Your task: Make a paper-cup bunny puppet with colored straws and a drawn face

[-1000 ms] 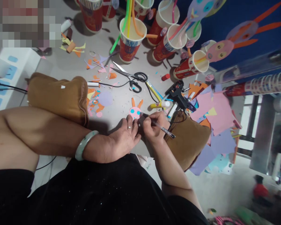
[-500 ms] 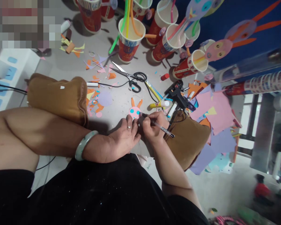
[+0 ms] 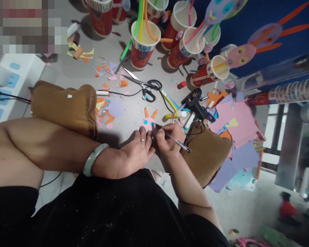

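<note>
A small pink paper rabbit face [image 3: 146,122] with orange ears and blue eye spots lies on the table in front of me. My left hand [image 3: 135,151], with a ring and a pale green bangle at the wrist, rests on its lower edge with the fingers stretched out flat. Part of the face is hidden under those fingers. My right hand [image 3: 168,139] is closed round a clear pen [image 3: 179,141] with a dark end. The pen's tip is at the right-hand blue spot.
Black-handled scissors [image 3: 141,82], a black glue gun [image 3: 197,104] and a yellow marker [image 3: 175,115] lie beyond my hands. Several red paper cups [image 3: 141,55] with straws stand at the back. Brown cushions [image 3: 63,106] flank my arms. Coloured paper sheets [image 3: 243,123] are piled at right.
The pen tip has shifted slightly onto the right-hand blue spot, which looks darker now. Both hands otherwise stay in place, and the view has moved a little.
</note>
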{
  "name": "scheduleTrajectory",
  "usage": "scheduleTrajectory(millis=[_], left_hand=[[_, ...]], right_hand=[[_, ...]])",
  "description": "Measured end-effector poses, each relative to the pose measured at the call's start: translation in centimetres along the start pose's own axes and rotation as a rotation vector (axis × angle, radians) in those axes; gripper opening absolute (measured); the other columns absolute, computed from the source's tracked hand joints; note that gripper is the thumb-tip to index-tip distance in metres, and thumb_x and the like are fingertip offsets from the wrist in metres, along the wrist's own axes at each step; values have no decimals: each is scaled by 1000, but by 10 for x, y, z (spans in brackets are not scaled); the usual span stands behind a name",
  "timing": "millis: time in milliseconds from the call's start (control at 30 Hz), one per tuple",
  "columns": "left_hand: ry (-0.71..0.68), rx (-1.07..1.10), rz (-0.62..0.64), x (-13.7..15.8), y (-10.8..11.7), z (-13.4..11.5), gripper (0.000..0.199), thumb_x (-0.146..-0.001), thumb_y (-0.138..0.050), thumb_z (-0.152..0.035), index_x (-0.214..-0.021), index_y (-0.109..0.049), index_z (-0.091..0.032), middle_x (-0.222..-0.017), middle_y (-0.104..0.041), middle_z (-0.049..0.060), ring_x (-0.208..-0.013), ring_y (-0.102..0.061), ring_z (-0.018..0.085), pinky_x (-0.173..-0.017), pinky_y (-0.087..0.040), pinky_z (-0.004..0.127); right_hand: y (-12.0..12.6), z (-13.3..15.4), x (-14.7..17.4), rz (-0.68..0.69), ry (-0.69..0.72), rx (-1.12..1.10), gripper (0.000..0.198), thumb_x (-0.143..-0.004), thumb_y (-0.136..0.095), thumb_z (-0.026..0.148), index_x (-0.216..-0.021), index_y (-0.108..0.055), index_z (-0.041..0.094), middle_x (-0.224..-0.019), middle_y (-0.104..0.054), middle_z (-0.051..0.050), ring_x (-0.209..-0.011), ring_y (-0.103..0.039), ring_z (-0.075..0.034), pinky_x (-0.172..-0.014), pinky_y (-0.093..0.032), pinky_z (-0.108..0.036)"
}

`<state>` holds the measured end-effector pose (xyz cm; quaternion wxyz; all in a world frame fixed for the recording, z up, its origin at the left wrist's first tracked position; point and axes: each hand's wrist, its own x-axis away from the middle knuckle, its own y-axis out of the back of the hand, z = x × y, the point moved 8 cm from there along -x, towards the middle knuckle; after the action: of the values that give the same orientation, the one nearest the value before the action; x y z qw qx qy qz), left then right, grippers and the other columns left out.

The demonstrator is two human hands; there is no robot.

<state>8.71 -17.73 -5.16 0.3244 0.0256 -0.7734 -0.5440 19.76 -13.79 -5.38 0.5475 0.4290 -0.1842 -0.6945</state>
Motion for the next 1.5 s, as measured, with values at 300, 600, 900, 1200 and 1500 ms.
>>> scheduleTrajectory(millis=[300,600,900,1200,1500], left_hand=[[4,9,-24,-1,-4,-1,75,-91,-69,-50,-155,-51,-15,-165,-37,30,-149,-40,55,-110,-45,61],[28,48,-77,-2,-3,1,75,-86,-75,-48,-152,-55,-16,-165,-39,28,-150,-42,52,-111,-43,60],[-2,-8,13,-1,-2,0,69,-96,-63,-46,-155,-50,-15,-167,-34,29,-151,-40,52,-111,-44,59],[-13,-27,32,-1,-3,-1,73,-97,-62,-48,-158,-45,-13,-167,-31,32,-151,-36,55,-112,-44,60],[-9,-10,33,0,-1,0,74,-94,-67,-48,-157,-47,-16,-166,-33,30,-151,-37,54,-113,-44,60]], right_hand=[[-1,2,-3,-2,16,4,9,-87,-60,29,-81,-56,24,-60,-59,5,-50,-56,-13,-51,-47,-28],[-2,-1,-2,13,-33,-9,11,-87,-59,30,-80,-53,24,-59,-58,5,-50,-55,-13,-50,-46,-28],[0,1,-3,-17,-4,-23,8,-85,-59,25,-80,-53,24,-59,-56,6,-49,-53,-12,-51,-45,-27],[0,1,-4,-6,-25,-52,9,-83,-60,23,-79,-52,24,-58,-54,7,-49,-51,-11,-51,-44,-26],[2,2,-4,-28,-7,-37,10,-83,-60,23,-78,-51,24,-56,-54,8,-47,-49,-10,-49,-42,-25]])
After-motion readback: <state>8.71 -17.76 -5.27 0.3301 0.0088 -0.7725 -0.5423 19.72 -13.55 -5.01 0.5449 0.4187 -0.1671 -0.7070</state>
